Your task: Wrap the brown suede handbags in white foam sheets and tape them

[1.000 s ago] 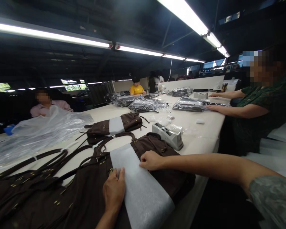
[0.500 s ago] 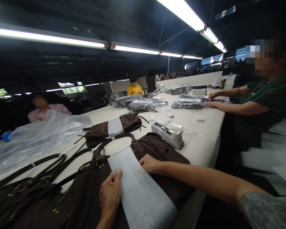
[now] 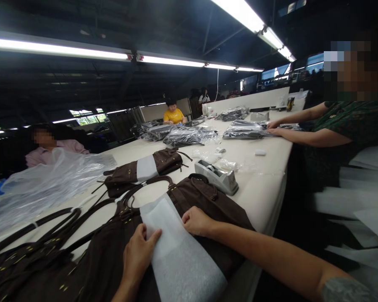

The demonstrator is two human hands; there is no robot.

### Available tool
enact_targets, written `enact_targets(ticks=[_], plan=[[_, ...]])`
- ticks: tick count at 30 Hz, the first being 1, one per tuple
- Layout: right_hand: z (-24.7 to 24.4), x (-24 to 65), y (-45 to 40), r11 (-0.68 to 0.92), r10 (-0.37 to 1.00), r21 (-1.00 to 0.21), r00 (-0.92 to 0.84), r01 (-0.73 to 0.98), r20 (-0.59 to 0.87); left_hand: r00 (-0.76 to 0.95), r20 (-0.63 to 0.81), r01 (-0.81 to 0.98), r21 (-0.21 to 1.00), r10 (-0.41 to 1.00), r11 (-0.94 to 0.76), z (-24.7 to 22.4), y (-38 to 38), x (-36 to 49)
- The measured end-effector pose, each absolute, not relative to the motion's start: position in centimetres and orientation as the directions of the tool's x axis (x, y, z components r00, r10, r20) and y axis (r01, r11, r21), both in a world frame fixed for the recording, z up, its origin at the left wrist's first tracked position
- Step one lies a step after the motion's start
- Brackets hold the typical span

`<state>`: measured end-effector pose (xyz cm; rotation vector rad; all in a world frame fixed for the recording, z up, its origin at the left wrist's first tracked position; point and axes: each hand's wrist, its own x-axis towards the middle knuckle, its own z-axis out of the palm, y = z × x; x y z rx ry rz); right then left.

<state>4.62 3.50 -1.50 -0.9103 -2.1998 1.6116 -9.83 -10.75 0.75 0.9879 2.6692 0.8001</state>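
Note:
A strip of white wrapping paper [image 3: 179,247] lies across a dark brown handbag [image 3: 220,205] in front of me. My left hand [image 3: 140,251] is closed at the strip's left edge, its thumb on top of the paper and its other fingers partly hidden. At the opposite edge, my right hand [image 3: 197,221] pinches the paper with curled fingers, resting close to the bag. The bag's handles loop out at the upper left of the strip. More brown bags [image 3: 50,272] with long handles and brass-coloured fittings overlap at the lower left.
Beyond the bag stands a grey tape dispenser [image 3: 217,178]. Another paper-banded brown bag [image 3: 146,167] lies farther back. Clear plastic sheeting [image 3: 66,184] spreads left. A co-worker's hands [image 3: 272,128] touch a plastic-wrapped bag [image 3: 244,130]. White sheets [image 3: 346,205] hang at right.
The view has shifted slightly. My left thumb and index finger have spread farther apart on the paper. My right hand stays at its right edge, and the strip still lies across the bag.

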Motion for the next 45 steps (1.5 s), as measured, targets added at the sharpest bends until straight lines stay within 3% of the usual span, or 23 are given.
enact_targets(ticks=[6,13,21,23,25,27,29,31,34,36,38,42,45], plan=[[-1.4,4.9,3.3,0.117,0.617,-0.939,-0.765,0.322,-0.186,-0.678,0.032,0.607,0.588,0.735,0.535,0.1,-10.1,-11.5],[-1.0,5.2,3.1,0.021,0.69,-0.944,-0.688,0.33,-0.225,-0.72,0.023,0.636,0.419,0.693,0.648,0.1,-9.5,-11.0],[-0.4,6.3,3.1,0.303,0.762,-0.854,-0.646,0.423,-0.05,-0.686,-0.048,0.673,0.338,0.726,0.658,0.7,-9.3,-10.7],[0.3,6.5,2.9,0.451,0.783,-0.794,-0.608,0.407,0.132,-0.679,-0.074,0.678,0.321,0.731,0.662,0.8,-9.0,-10.8],[0.9,6.4,2.6,0.675,0.684,-0.674,-0.595,0.3,0.421,-0.663,-0.099,0.689,0.307,0.742,0.656,0.9,-8.6,-11.2],[0.9,5.9,2.4,0.867,0.443,-0.476,-0.668,0.149,0.598,-0.651,-0.116,0.699,0.292,0.75,0.653,1.0,-8.3,-11.5],[0.2,5.0,2.1,0.95,0.212,-0.311,-0.803,0.035,0.557,-0.657,-0.136,0.691,0.283,0.741,0.665,1.1,-8.3,-11.5],[-0.7,4.1,2.0,0.977,0.093,-0.212,-0.895,-0.002,0.436,-0.687,-0.132,0.679,0.234,0.714,0.696,1.4,-8.5,-11.0],[-1.6,3.4,1.9,0.989,0.073,-0.146,-0.935,0.024,0.347,-0.68,0.189,0.716,-0.039,0.709,0.697,1.7,-9.3,-9.3],[-1.6,3.3,1.9,0.988,0.092,-0.151,-0.941,0.045,0.326,-0.516,0.425,0.746,-0.204,0.744,0.634,1.4,-9.6,-8.3],[-1.3,3.3,1.9,0.984,0.108,-0.169,-0.944,0.056,0.312,-0.396,0.461,0.842,-0.162,0.794,0.514,0.2,-9.5,-7.8],[-1.6,3.4,2.1,0.978,0.127,-0.201,-0.931,0.059,0.343,-0.4,0.326,0.917,0.147,0.857,0.372,-4.4,-8.6,-8.6],[-2.2,3.3,2.5,0.958,0.151,-0.283,-0.927,0.051,0.344,-0.365,0.246,0.931,0.084,0.898,0.356,-7.2,-8.8,-9.3]])
